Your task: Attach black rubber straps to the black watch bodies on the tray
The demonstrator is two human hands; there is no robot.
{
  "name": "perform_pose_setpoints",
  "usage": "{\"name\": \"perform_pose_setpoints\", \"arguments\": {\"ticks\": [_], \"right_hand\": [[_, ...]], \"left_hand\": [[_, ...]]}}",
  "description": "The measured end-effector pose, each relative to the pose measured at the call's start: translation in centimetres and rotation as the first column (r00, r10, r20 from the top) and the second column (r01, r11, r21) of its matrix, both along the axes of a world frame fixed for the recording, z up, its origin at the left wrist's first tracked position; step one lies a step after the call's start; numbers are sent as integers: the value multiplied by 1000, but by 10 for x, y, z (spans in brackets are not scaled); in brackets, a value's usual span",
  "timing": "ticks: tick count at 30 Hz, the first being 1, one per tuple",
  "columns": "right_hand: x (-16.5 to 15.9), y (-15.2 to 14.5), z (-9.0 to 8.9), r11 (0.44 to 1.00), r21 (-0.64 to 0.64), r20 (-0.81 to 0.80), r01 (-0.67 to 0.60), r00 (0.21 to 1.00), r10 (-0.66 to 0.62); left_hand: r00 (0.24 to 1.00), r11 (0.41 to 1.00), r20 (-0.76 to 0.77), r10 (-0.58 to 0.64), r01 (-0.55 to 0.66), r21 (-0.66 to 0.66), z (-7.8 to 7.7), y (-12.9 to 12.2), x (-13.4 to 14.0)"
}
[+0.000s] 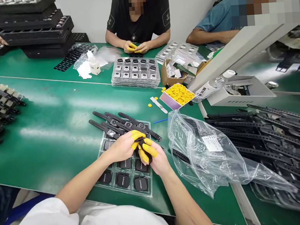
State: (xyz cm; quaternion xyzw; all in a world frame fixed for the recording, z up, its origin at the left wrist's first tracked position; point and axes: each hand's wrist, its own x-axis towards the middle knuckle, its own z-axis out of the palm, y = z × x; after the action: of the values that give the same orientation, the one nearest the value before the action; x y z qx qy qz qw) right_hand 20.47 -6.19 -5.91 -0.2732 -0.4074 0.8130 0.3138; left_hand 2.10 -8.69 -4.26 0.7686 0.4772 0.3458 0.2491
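My left hand point(131, 141) and my right hand point(153, 153), both with yellow finger cots, are closed together on a small black piece point(145, 153). It looks like a watch with its strap, though the fingers cover most of it. Below my hands lies a clear plastic tray point(130, 192) with square black watch bodies point(123, 179) in its pockets. Across the tray's far end rest several black-strapped watches point(127, 124), some with their round sensor backs up. To the right of my hands is a clear plastic bag point(185, 141) with black straps inside.
A box of yellow finger cots point(179, 94), a white strap point(158, 105) and a water bottle point(215, 85) stand beyond the bag. Black straps point(275, 134) are heaped at right, strapped watches point(0, 109) at left. Stacked trays point(136, 82) sit before a co-worker point(138, 20).
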Motion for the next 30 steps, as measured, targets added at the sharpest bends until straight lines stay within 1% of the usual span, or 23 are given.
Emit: {"name": "perform_pose_setpoints", "arguments": {"ticks": [4, 7, 9, 14, 16, 18, 20, 21, 23, 28, 30], "right_hand": [[-4, -2, -2, 998, -49, -33, 41, 999, -42], [-4, -2, 2, 997, -64, -47, 52, 997, -55], [-3, -2, 7, 995, -77, -48, 62, 997, -66], [-1, 1, 14, 990, -120, -4, 67, 998, -68], [0, 2, 13, 989, -136, 19, 59, 998, -57], [1, 2, 11, 987, -154, 42, 49, 998, -43], [1, 2, 8, 986, -162, 54, 34, 998, -26], [1, 2, 7, 987, -160, 56, 27, 998, -18], [0, 1, 6, 989, -147, 58, 21, 998, -12], [-3, -2, 8, 990, -130, 76, 59, 996, -49], [-5, -3, 9, 986, -145, 66, 85, 995, -76]], "left_hand": [[999, 999, -9, 39, -39, 18, -2, -3, 4], [998, 999, -33, 48, -48, 20, -1, -4, 6], [998, 999, -46, 52, -51, 16, 2, -4, 6], [1000, 1000, 1, 1, -1, -19, 11, -4, 5], [998, 1000, -59, 13, -13, 0, 13, -3, 5], [986, 1000, -163, 25, -22, 20, 13, -3, 4], [969, 1000, -246, 13, -8, 18, 13, -2, 2], [965, 1000, -262, 0, 2, 10, 13, -1, 1], [971, 1000, -236, -27, 26, -10, 13, 0, -2], [997, 997, -54, -64, 62, -46, 12, 0, -6], [997, 997, -38, -62, 60, -41, 11, 0, -5]]}}
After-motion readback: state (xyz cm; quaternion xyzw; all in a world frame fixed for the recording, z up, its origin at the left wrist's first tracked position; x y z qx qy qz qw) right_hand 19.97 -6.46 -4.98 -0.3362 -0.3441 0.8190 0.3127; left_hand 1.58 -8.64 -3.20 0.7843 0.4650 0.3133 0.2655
